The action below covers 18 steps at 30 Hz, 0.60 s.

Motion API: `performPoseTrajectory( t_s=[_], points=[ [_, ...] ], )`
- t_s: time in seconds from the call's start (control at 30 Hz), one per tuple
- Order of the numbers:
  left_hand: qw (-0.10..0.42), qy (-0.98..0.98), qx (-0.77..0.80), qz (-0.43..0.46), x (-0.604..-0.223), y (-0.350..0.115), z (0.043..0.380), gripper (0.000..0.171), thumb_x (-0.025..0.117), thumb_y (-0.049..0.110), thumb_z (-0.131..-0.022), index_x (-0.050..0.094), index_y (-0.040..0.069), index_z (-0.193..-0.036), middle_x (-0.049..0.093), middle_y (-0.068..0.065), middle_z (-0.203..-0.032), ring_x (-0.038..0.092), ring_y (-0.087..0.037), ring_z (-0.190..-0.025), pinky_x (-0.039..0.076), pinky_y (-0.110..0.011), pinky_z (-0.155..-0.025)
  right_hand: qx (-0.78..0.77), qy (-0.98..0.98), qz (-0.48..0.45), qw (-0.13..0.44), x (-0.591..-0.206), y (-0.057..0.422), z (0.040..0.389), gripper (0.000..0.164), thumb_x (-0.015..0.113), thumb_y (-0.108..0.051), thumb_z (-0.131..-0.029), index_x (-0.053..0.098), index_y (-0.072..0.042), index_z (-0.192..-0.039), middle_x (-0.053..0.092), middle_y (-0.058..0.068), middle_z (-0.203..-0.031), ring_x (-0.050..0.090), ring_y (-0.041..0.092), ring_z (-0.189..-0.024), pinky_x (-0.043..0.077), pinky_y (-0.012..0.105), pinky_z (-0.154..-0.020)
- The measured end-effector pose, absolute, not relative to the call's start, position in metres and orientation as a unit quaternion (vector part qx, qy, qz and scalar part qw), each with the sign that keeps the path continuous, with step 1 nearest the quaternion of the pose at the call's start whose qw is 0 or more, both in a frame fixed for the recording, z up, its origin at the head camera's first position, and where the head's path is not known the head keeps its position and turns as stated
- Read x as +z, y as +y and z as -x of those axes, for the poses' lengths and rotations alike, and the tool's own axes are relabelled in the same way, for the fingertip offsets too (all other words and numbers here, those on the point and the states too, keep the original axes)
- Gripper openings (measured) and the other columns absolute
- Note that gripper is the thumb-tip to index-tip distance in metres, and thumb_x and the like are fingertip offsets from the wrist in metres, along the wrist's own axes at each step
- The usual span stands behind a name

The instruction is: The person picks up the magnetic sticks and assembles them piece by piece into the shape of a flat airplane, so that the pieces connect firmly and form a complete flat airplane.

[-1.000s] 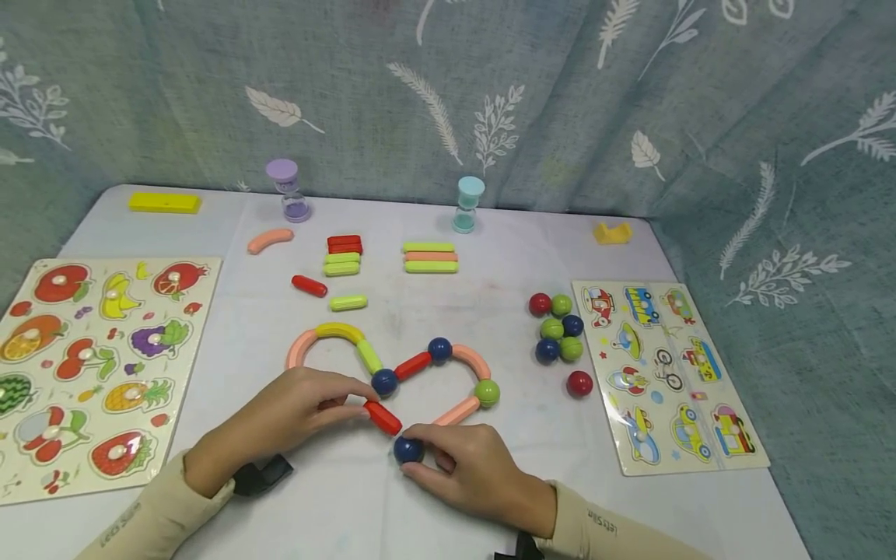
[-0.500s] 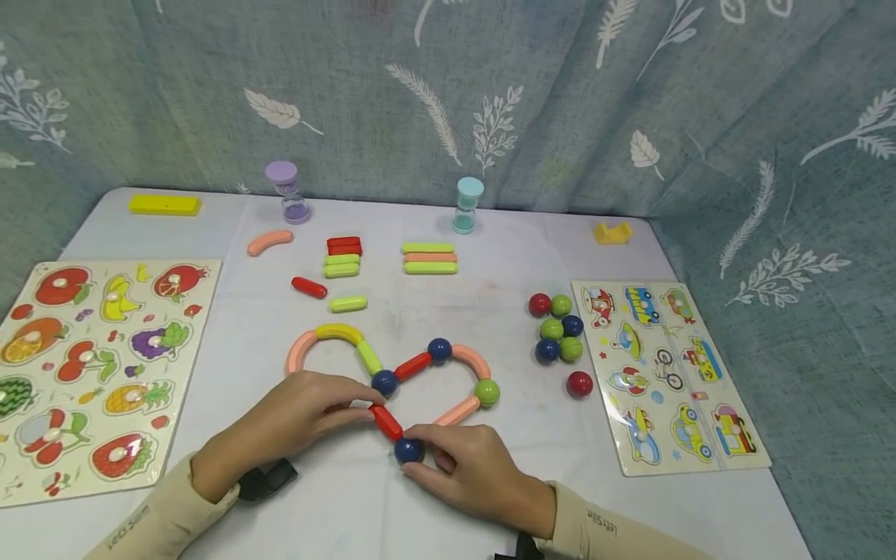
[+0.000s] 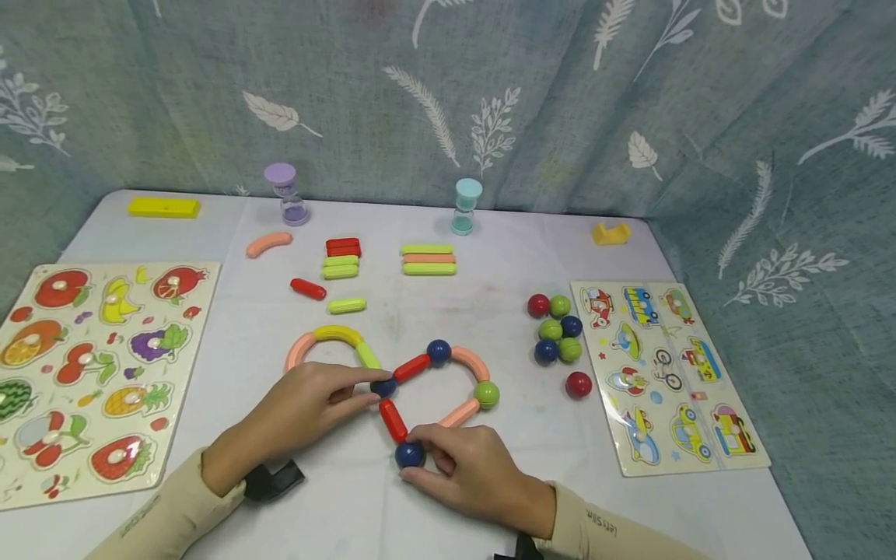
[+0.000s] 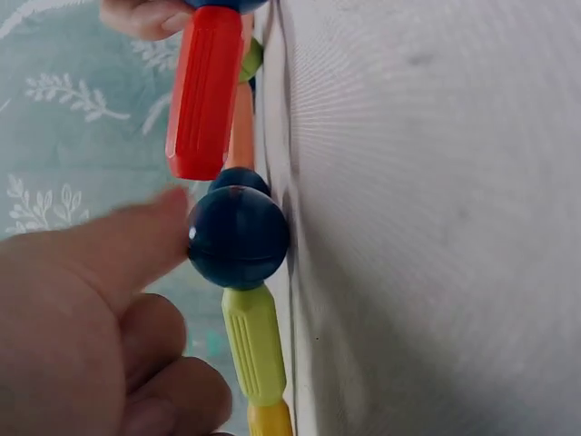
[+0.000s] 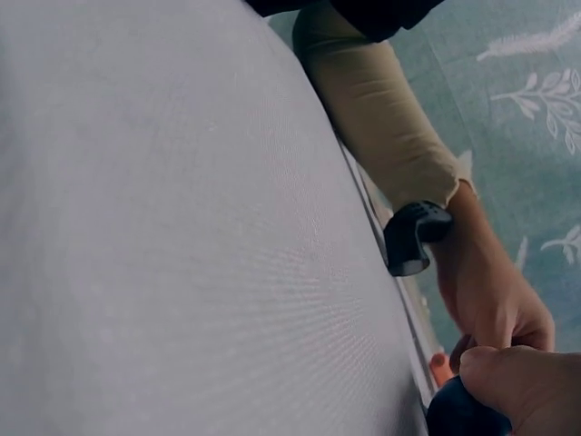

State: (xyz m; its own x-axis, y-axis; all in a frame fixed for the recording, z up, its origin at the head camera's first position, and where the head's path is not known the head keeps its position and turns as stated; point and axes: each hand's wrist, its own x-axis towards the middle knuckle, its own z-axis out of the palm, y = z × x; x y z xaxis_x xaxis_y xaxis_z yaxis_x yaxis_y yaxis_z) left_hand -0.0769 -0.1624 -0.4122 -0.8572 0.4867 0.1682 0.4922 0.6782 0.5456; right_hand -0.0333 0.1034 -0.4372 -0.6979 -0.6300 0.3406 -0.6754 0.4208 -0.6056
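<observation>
My left hand pinches a dark blue ball where a green stick and a red stick meet it. My right hand pinches another blue ball nearer the front. From that ball a short red stick extends toward the left hand's ball; a small gap shows between them in the left wrist view. The right loop goes on through a blue ball, a curved pink stick, a green ball and a pink stick, its near end hidden by the right hand.
Left of the loop, a yellow curve joins a pink curve, partly hidden. Loose sticks lie behind; several balls sit at right. A fruit puzzle board and a vehicle puzzle board flank the work. Two sand timers stand at the back.
The red stick came against the right hand's blue ball and swung steeper. My left hand let go of that stick and moved up onto the middle blue ball. The right hand stayed put.
</observation>
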Motion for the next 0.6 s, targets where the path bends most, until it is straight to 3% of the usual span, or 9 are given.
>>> performPoseTrajectory(
  t_s=[0.6],
  points=[
    [0.025, -0.907, -0.314, 0.279, -0.4168, -0.1648, 0.0822, 0.031, 0.071, 0.035, -0.083, 0.064, 0.041, -0.112, 0.031, 0.018, -0.052, 0.030, 0.001, -0.044, 0.026, -0.020, -0.046, 0.365, -0.849, -0.379, 0.042, -0.4378, 0.1049, 0.0371, 0.030, 0.067, -0.041, -0.085, 0.063, -0.024, -0.110, 0.036, -0.019, -0.058, 0.030, -0.010, -0.048, 0.022, 0.010, -0.043]
  ],
)
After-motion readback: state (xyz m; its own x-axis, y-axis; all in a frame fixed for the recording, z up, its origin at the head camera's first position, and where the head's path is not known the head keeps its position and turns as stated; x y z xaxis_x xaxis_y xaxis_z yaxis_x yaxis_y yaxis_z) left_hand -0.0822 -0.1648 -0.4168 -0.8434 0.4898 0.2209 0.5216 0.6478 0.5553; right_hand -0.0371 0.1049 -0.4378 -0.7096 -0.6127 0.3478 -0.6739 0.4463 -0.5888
